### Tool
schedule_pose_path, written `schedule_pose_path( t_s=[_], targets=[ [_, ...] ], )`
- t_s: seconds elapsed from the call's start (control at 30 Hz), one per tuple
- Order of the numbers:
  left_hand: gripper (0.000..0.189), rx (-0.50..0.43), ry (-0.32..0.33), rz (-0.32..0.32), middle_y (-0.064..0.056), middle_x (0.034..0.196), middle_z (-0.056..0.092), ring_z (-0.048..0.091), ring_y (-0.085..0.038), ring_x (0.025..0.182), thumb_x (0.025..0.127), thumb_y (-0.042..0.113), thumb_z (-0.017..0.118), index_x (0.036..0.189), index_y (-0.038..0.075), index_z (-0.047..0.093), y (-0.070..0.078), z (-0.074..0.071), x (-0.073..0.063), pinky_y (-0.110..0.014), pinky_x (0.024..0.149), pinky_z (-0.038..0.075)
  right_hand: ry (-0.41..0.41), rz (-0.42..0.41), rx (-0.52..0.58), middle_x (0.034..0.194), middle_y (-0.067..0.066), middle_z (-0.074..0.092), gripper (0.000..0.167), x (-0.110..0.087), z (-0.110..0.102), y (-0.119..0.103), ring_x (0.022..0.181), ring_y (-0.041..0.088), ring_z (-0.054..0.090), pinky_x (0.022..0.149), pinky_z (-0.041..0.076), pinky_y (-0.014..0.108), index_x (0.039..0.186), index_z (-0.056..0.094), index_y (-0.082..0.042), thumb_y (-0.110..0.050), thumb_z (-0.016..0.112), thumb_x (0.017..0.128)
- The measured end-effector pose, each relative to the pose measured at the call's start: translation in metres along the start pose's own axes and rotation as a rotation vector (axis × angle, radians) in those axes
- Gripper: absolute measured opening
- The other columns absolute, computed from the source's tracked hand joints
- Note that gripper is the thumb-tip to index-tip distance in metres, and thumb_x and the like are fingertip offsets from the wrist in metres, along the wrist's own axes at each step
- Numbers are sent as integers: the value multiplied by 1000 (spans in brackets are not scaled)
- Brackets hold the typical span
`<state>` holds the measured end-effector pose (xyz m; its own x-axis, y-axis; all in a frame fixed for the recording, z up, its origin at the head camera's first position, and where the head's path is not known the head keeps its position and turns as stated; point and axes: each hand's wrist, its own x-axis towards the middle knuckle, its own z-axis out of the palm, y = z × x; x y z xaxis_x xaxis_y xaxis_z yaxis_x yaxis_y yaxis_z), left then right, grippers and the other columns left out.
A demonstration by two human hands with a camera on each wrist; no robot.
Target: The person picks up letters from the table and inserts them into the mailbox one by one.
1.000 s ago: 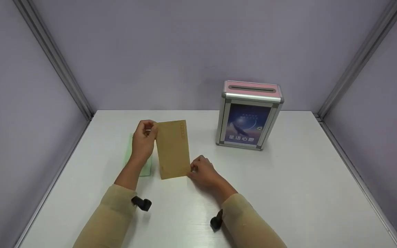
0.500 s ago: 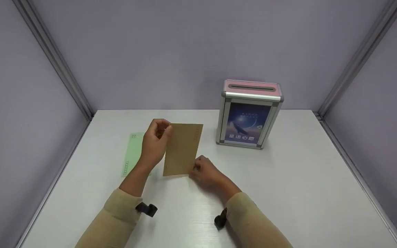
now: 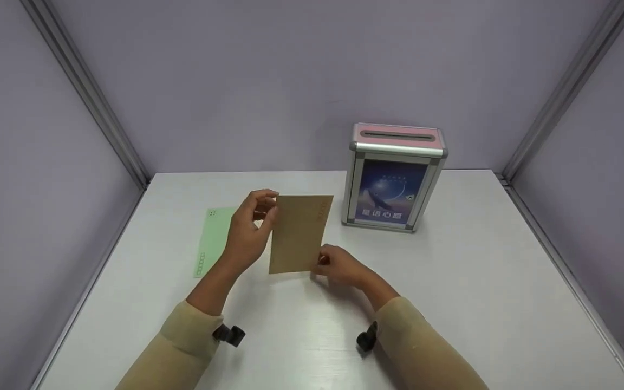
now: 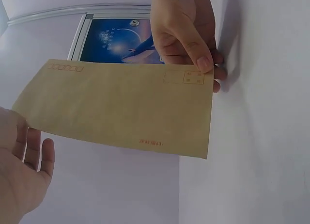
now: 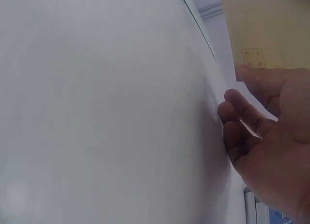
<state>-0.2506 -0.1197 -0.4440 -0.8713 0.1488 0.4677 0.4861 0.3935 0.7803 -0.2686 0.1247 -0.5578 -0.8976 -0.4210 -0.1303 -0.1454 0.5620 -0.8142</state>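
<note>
The left hand (image 3: 249, 230) and right hand (image 3: 343, 266) pinch opposite corners of a brown envelope (image 3: 300, 233), held between them. A green envelope (image 3: 215, 235) lies left of the left fingers; a box (image 3: 390, 189) stands beyond the right.

Three views: head wide, wrists close.
Head faces forward-down from above and behind left hand (image 3: 248, 233) and right hand (image 3: 343, 266); left wrist, turned sideways, faces across envelope (image 4: 116, 107) toward right hand; right wrist low along table (image 5: 106, 112); all share envelope.

Matt paper envelope (image 3: 301, 233); metal-framed box (image 3: 393, 192); smooth, glossy tabletop (image 3: 507, 298)
</note>
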Motion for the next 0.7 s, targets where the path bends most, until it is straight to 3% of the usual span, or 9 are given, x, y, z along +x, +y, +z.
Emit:
schedule_pose_path(
  t_s=[0.13,0.3,0.53,0.7],
  targets=[
    [31,-55,-27,-2,-9,118,68,67,-22,106,110,18,64,140,13,56,7,1,-1,-46,98,57,-15,-24,-17,115,9,75,19,-10,-11,1,103,19,69,89,59,35,122,74,-9,-13,73,104],
    [21,-80,-76,-40,-4,115,71,68,-17,104,110,25,66,127,13,63,9,7,-3,-39,95,57,-27,-95,-77,111,9,76,19,-27,-26,0,95,17,68,83,58,34,122,74,-9,-10,73,103],
    [16,-105,-80,-71,-2,105,72,67,-15,96,109,29,68,119,16,67,14,16,-3,-34,86,55,-14,-111,-157,114,6,75,25,-54,-53,-10,96,17,66,85,57,35,130,73,-13,-14,71,105],
    [14,-122,-106,-66,-3,103,73,68,-18,90,110,27,67,117,15,68,20,22,-1,-31,81,57,-5,-123,-223,109,3,74,14,-70,-79,-23,96,16,66,84,56,34,120,73,-13,-18,68,108]
  ],
)
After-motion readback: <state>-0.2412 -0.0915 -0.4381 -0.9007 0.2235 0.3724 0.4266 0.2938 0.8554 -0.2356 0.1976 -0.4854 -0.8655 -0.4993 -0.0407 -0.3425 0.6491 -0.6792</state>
